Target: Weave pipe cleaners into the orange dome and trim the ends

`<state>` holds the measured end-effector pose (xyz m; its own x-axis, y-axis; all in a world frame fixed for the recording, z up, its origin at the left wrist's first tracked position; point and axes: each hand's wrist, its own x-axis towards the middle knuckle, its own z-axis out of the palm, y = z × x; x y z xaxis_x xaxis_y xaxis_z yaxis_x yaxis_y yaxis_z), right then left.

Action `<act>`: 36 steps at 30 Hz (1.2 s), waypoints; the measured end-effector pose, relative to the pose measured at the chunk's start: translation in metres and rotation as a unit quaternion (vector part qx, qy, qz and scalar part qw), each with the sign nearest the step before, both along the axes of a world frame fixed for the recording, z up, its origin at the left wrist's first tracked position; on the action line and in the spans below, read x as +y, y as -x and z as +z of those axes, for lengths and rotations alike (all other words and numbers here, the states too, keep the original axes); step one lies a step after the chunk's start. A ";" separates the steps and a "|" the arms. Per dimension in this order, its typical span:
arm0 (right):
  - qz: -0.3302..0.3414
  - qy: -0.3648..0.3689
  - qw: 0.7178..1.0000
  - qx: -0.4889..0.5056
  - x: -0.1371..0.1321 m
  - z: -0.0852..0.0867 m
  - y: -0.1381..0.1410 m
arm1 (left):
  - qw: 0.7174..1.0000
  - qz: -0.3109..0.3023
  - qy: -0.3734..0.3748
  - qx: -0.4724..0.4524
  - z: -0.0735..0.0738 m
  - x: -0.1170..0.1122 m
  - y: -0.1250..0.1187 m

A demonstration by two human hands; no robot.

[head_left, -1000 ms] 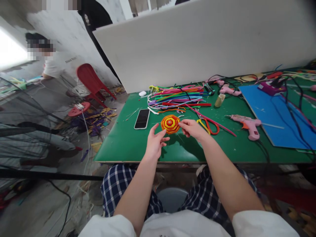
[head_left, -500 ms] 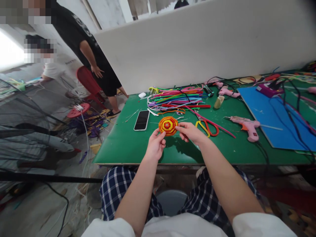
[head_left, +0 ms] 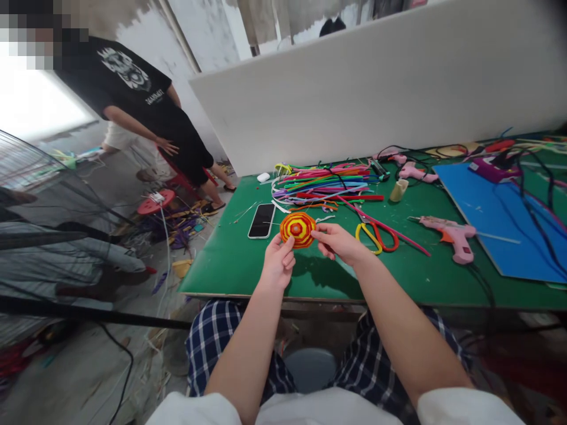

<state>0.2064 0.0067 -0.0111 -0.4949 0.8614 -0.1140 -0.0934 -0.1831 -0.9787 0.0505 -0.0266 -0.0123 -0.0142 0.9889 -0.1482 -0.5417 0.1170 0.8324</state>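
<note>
Above the green table [head_left: 390, 277] I hold a round piece woven in red, orange and yellow rings [head_left: 297, 229], with thin spokes sticking out past its edge. My left hand [head_left: 279, 260] pinches its lower left edge, thumb on the front face. At the right edge my right hand [head_left: 334, 241] pinches it between thumb and fingers. Left of the piece lies a phone [head_left: 261, 221]. Yellow and red scissors [head_left: 376, 237] rest to the right of my right hand. Behind the piece is a bundle of colourful pipe cleaners [head_left: 325, 184].
A pink glue gun [head_left: 452, 233] lies at the right, beside a blue board [head_left: 491, 212]. Near the back stand a small tan roll [head_left: 398, 190] and a white case [head_left: 263, 177]. A white partition [head_left: 372, 88] borders the table. Another person [head_left: 146, 100] stands at the left, near a red stool [head_left: 156, 202].
The view has shifted slightly left, so the table's contents sit further right. Both hands keep their hold on the woven piece. The standing person has turned and moved.
</note>
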 end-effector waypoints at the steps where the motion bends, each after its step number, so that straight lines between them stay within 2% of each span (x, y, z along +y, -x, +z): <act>1: 0.003 0.001 1.000 0.006 0.000 0.001 0.001 | 1.000 0.001 -0.003 0.004 0.002 0.000 0.001; 7: 0.009 0.003 0.999 0.038 0.000 0.000 0.005 | 1.000 0.007 -0.014 0.018 0.008 0.000 0.001; 14: -0.090 -0.030 0.995 0.019 0.004 0.005 0.005 | 0.991 0.059 -0.017 0.117 0.000 -0.001 0.006; 16: -0.125 -0.082 0.988 -0.033 0.001 0.010 0.004 | 0.990 0.058 -0.012 0.129 -0.001 -0.003 0.010; 18: -0.162 -0.169 0.966 -0.108 -0.005 0.014 0.003 | 0.994 0.033 -0.009 0.103 0.000 -0.004 0.012; 21: -0.185 -0.322 0.899 -0.230 -0.013 0.017 0.006 | 0.999 -0.046 0.004 0.000 0.008 -0.005 0.013; 24: -0.170 -0.419 0.840 -0.301 -0.019 0.014 0.012 | 0.991 -0.104 0.017 -0.088 0.018 -0.002 0.012; 28: -0.145 -0.456 0.810 -0.339 -0.022 0.010 0.020 | 0.984 -0.134 0.028 -0.117 0.023 0.006 0.012; 32: -0.087 -0.458 0.809 -0.358 -0.029 0.014 0.023 | 0.980 -0.144 0.031 -0.132 0.016 0.014 0.015; 36: -0.006 -0.441 0.836 -0.326 -0.034 0.026 0.011 | 0.981 -0.138 0.019 -0.132 0.012 0.026 0.026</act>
